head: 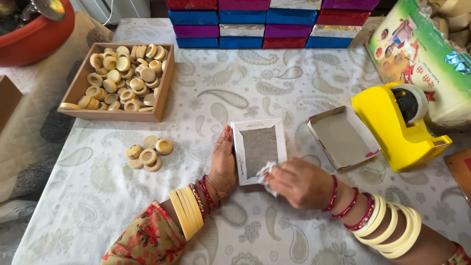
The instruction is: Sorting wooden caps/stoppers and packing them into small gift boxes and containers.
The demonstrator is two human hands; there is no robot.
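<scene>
A small open cardboard box [259, 147] with a grey bottom lies in the middle of the table. My left hand [223, 164] rests flat against the box's left wall, fingers straight. My right hand [297, 181] is closed on a small crumpled white cloth [265, 172] at the box's near right corner. Both wrists carry red and cream bangles. A few wooden rings [148, 152] lie loose on the cloth to the left of my left hand.
A wooden tray [72, 95] full of wooden rings stands at the back left. A second open cardboard box [342, 137] and a yellow tape dispenser [395, 128] sit to the right. Stacked shiny coloured boxes [267, 24] line the back edge. A red bowl [37, 37] is far left.
</scene>
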